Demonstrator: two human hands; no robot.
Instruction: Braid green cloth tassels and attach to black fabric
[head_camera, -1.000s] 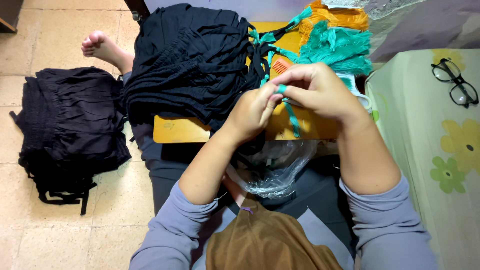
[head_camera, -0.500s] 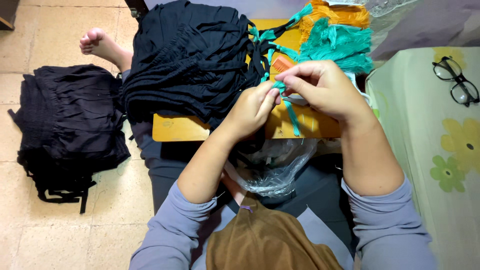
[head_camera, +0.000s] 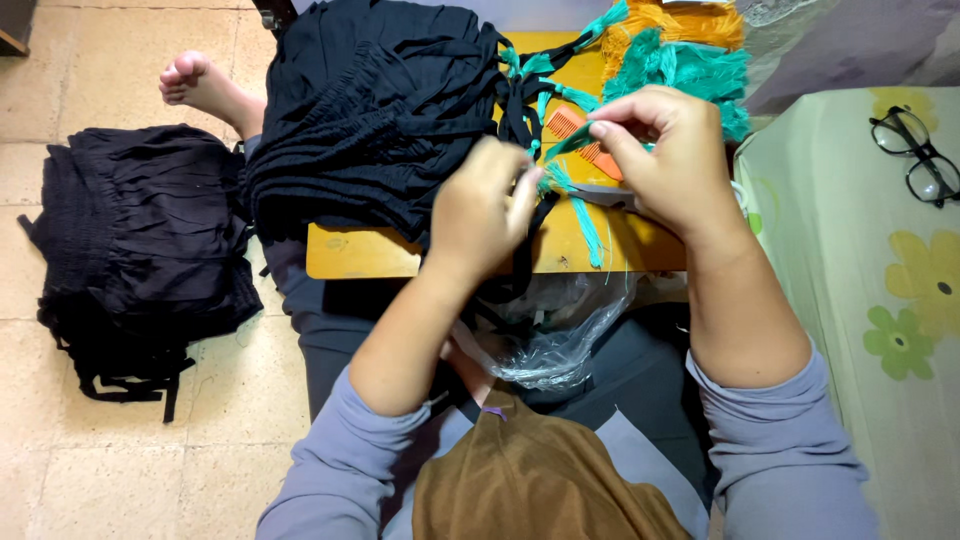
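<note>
My left hand (head_camera: 482, 208) pinches the end of a black drawstring with a teal tassel (head_camera: 585, 222) over a small wooden board (head_camera: 370, 252) on my lap. My right hand (head_camera: 660, 160) holds the upper teal threads of the same tassel just to the right, fingers closed. A pile of black garments (head_camera: 370, 110) with teal-tipped strings lies on the board to the left of both hands. An orange comb (head_camera: 578, 133) lies under my right hand, partly hidden.
Teal tassels (head_camera: 690, 70) and orange tassels (head_camera: 690, 20) are heaped at the board's far right. A second pile of black garments (head_camera: 130, 240) rests on the tiled floor at left. Black glasses (head_camera: 912, 152) lie on a floral cloth at right. A clear plastic bag (head_camera: 560, 335) sits in my lap.
My hands stay close together on the tassel; the right hand has shifted slightly up and right, drawing the teal threads, while the left keeps its pinch.
</note>
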